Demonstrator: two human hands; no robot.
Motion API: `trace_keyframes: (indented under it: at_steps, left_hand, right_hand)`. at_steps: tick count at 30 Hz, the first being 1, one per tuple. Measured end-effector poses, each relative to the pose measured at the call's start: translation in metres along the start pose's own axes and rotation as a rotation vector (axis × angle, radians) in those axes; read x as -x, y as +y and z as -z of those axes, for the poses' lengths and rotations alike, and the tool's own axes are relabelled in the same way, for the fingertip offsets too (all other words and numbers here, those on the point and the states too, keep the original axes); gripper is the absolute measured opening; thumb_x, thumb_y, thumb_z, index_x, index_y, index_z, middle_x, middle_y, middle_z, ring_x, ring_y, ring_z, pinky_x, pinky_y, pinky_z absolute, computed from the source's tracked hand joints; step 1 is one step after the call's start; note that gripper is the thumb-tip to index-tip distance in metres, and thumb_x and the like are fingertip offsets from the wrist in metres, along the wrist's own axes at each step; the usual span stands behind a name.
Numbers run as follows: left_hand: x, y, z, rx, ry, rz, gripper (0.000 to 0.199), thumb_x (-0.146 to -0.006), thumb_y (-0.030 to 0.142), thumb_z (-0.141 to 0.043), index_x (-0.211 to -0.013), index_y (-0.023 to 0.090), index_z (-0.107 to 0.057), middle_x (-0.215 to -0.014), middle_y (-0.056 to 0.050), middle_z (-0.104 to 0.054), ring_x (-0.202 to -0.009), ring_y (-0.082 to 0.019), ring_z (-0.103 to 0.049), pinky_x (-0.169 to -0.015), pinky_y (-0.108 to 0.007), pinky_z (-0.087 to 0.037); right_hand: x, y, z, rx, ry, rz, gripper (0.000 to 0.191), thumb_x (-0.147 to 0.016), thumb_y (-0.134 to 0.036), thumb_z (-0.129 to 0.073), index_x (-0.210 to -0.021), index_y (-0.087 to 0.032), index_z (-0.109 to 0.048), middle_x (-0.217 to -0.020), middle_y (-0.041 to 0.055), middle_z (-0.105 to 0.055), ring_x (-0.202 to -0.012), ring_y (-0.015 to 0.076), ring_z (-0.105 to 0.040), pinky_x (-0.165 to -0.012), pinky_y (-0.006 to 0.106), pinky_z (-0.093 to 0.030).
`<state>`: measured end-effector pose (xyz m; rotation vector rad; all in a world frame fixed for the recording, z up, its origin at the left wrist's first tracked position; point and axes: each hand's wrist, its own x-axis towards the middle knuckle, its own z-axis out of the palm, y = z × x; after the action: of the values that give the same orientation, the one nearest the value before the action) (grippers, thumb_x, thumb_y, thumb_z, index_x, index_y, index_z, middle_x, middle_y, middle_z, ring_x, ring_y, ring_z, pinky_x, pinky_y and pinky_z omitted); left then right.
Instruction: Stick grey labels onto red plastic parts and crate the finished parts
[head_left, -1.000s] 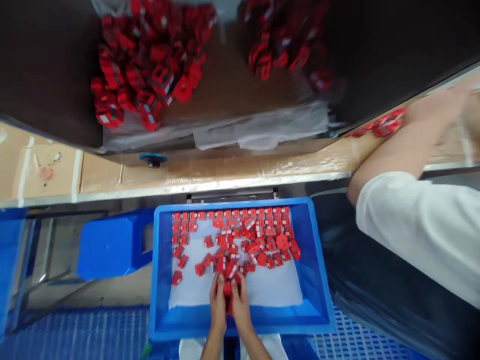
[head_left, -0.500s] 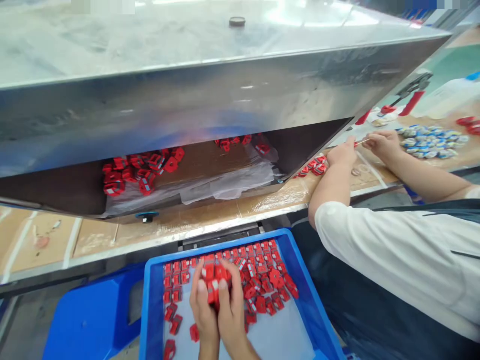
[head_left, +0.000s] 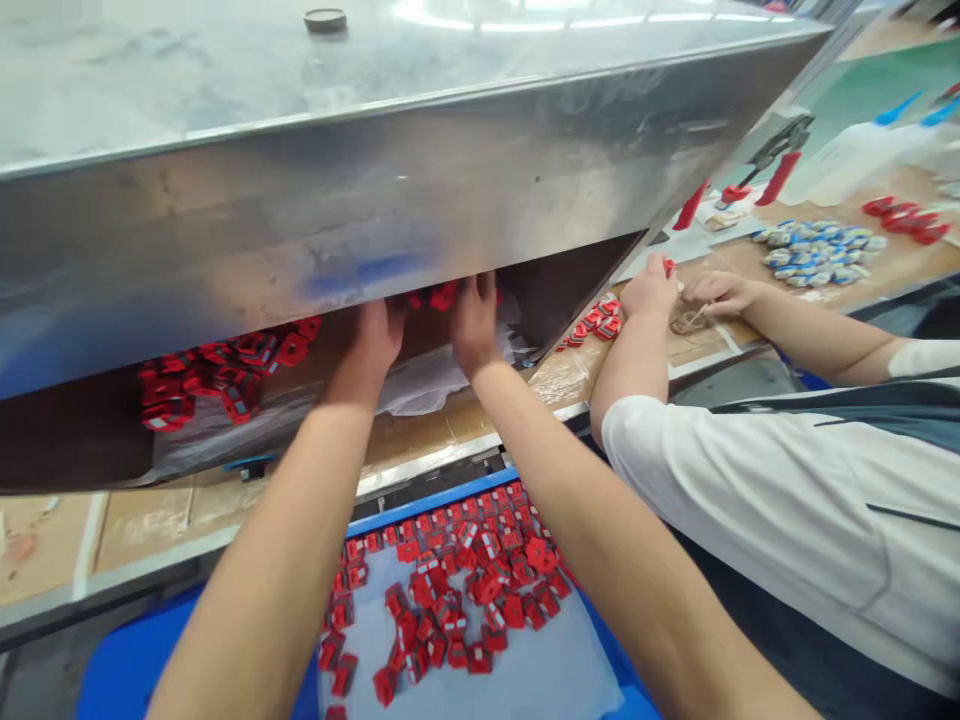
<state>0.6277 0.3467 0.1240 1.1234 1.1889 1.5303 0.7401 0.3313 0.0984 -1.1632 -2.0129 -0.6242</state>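
Both my hands reach into the low opening of a metal box [head_left: 420, 190], with the fingertips partly hidden behind its front wall. My left hand [head_left: 379, 338] is open, its thumb apart from the fingers, left of a few small red parts [head_left: 442, 295]. To the right of those parts my right hand [head_left: 475, 322] is also open, fingers extended and close to them. A larger heap of red blocky parts [head_left: 225, 370] lies inside the box at left. Below my forearms, a blue tray [head_left: 431, 497] lined with a white sheet holds many red parts, some in rows, others loose.
At right a co-worker's hands [head_left: 694, 295] handle a small red part and thin strands. Red parts [head_left: 596, 322], blue-and-white pieces [head_left: 817, 252] and a red-handled clamp [head_left: 776, 180] are on that bench. A blue stool [head_left: 131, 660] stands lower left.
My hands moved from above the tray up into the box opening. The red parts they cupped now lie loose in the tray. My view shifted to the right.
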Motion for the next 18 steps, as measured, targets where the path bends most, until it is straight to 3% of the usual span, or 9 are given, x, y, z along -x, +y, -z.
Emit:
trace_keyframes:
  at_steps: [1, 3, 5, 7, 8, 9, 12, 15, 18]
  left_hand:
    - [0.018, 0.002, 0.011, 0.033, -0.003, 0.042, 0.038, -0.106, 0.036, -0.030, -0.130, 0.018, -0.053, -0.124, -0.010, -0.068, -0.125, -0.022, -0.063, -0.108, -0.050, -0.049]
    - [0.075, 0.003, 0.045, 0.160, -0.048, 0.161, 0.034, -0.103, 0.037, -0.038, -0.125, 0.021, -0.058, -0.119, -0.008, -0.070, -0.118, -0.022, -0.068, -0.104, -0.048, -0.052]
    - [0.154, -0.008, 0.088, 0.285, -0.234, 0.351, 0.038, -0.095, 0.055, -0.052, -0.104, 0.022, -0.069, -0.099, -0.008, -0.076, -0.093, -0.025, -0.075, -0.088, -0.045, -0.060]
    - [0.240, -0.034, 0.134, 0.215, -0.515, 0.688, 0.056, -0.084, 0.074, -0.055, -0.092, 0.021, -0.074, -0.089, -0.012, -0.076, -0.076, -0.029, -0.074, -0.073, -0.047, -0.062]
    - [0.282, -0.054, 0.155, 0.093, -0.522, 0.804, 0.062, -0.080, 0.079, -0.052, -0.093, 0.022, -0.075, -0.092, -0.014, -0.076, -0.081, -0.032, -0.074, -0.073, -0.049, -0.061]
    - [0.320, -0.076, 0.173, -0.122, -0.443, 0.873, 0.061, -0.082, 0.077, -0.050, -0.099, 0.024, -0.076, -0.104, -0.014, -0.076, -0.098, -0.035, -0.072, -0.086, -0.051, -0.059]
    - [0.405, -0.152, 0.208, -0.760, -0.172, 0.772, 0.065, -0.076, 0.070, -0.060, -0.123, 0.027, -0.070, -0.144, -0.015, -0.060, -0.144, -0.043, -0.042, -0.116, -0.060, -0.037]
    - [0.448, -0.214, 0.215, -0.987, -0.140, 0.674, 0.066, -0.080, 0.052, -0.059, -0.137, 0.018, -0.062, -0.161, -0.020, -0.039, -0.155, -0.045, -0.016, -0.122, -0.065, -0.022]
    - [0.468, -0.242, 0.210, -1.068, -0.103, 0.628, 0.061, -0.082, 0.043, -0.058, -0.139, 0.020, -0.060, -0.164, -0.018, -0.034, -0.156, -0.045, -0.010, -0.121, -0.066, -0.022]
  right_hand:
    - [0.020, -0.015, 0.021, -0.098, 0.035, -0.146, 0.062, -0.098, -0.023, -0.022, -0.056, -0.011, -0.067, -0.104, 0.0093, -0.077, -0.135, 0.0168, -0.054, -0.088, 0.032, -0.054]
    - [0.083, -0.055, 0.068, -0.681, 0.029, -0.734, 0.044, -0.104, -0.021, -0.035, -0.086, -0.015, -0.075, -0.103, 0.0090, -0.077, -0.104, 0.0142, -0.073, -0.086, 0.031, -0.060]
    - [0.172, -0.101, 0.109, -1.023, -0.152, -1.093, 0.030, -0.104, -0.030, -0.044, -0.097, -0.021, -0.072, -0.082, 0.0046, -0.075, -0.078, 0.0170, -0.074, -0.075, 0.032, -0.063]
    - [0.268, -0.144, 0.134, -0.962, -0.335, -1.325, 0.032, -0.103, -0.039, -0.044, -0.094, -0.023, -0.070, -0.076, 0.0045, -0.073, -0.068, 0.0199, -0.071, -0.065, 0.033, -0.062]
    - [0.312, -0.162, 0.141, -0.892, -0.449, -1.329, 0.031, -0.101, -0.042, -0.046, -0.099, -0.024, -0.071, -0.086, 0.0076, -0.076, -0.079, 0.0239, -0.074, -0.072, 0.038, -0.063]
    - [0.350, -0.178, 0.143, -0.824, -0.565, -1.268, 0.031, -0.098, -0.043, -0.049, -0.110, -0.025, -0.072, -0.107, 0.0115, -0.076, -0.100, 0.0290, -0.073, -0.087, 0.045, -0.061]
    - [0.420, -0.214, 0.134, -0.616, -0.835, -1.013, 0.047, -0.090, -0.039, -0.058, -0.135, -0.032, -0.064, -0.147, 0.0131, -0.056, -0.140, 0.0405, -0.047, -0.109, 0.065, -0.042]
    - [0.441, -0.239, 0.118, -0.438, -0.968, -0.849, 0.057, -0.086, -0.034, -0.061, -0.143, -0.039, -0.057, -0.158, 0.0098, -0.044, -0.149, 0.0469, -0.029, -0.108, 0.076, -0.032]
    - [0.447, -0.256, 0.114, -0.344, -0.987, -0.808, 0.054, -0.085, -0.030, -0.061, -0.138, -0.038, -0.062, -0.159, 0.0106, -0.042, -0.147, 0.0481, -0.032, -0.106, 0.076, -0.034]
